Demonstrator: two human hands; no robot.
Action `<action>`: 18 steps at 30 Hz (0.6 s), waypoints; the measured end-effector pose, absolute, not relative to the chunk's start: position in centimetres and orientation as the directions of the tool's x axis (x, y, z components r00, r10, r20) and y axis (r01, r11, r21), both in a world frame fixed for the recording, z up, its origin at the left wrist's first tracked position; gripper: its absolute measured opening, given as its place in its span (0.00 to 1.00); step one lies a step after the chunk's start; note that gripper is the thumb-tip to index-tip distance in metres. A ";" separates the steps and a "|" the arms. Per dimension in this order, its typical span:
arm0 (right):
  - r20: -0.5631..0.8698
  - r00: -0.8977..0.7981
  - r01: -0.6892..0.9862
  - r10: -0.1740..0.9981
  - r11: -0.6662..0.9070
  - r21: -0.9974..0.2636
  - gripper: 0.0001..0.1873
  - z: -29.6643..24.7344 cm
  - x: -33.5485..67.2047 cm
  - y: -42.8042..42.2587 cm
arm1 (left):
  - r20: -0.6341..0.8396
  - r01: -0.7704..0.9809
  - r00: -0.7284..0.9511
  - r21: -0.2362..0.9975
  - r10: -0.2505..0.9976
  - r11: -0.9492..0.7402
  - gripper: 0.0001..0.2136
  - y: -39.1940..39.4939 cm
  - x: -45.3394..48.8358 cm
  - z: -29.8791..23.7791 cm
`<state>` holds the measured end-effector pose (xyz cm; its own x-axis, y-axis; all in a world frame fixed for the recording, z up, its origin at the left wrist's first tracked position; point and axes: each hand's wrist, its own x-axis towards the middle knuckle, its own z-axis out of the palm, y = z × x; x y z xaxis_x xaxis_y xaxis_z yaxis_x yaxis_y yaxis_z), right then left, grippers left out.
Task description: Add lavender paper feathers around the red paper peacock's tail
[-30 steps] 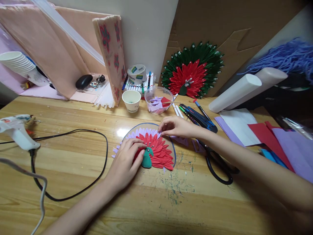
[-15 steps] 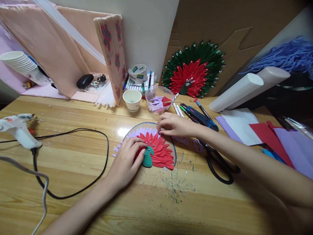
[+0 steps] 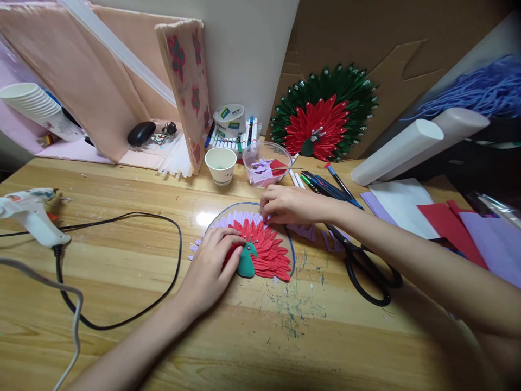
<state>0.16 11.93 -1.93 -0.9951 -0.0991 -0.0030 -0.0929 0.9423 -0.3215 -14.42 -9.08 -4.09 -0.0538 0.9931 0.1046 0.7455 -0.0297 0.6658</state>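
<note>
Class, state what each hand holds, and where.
Left hand holds nothing, only presses flat on the paper peacock. Right hand touches a lilac petal at its top rim; grip unclear.

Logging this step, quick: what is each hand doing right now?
Left hand: open, pressing down on the paper peacock.
Right hand: fingers curled at its lilac petals; grip cannot be told.
</note>
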 end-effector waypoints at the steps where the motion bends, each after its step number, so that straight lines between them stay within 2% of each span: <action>1: 0.003 -0.995 -0.097 -0.101 0.941 -0.323 0.06 -2.0 0.2 12.0 | 0.106 0.745 -0.052 0.666 0.993 -0.032 0.10 -9.1 -14.4 -4.1; 18: 0.007 -0.992 -0.127 -0.130 0.960 -0.250 0.07 -2.4 0.1 11.9 | 0.110 0.744 -0.052 0.667 0.993 -0.036 0.10 -9.1 -14.5 -4.2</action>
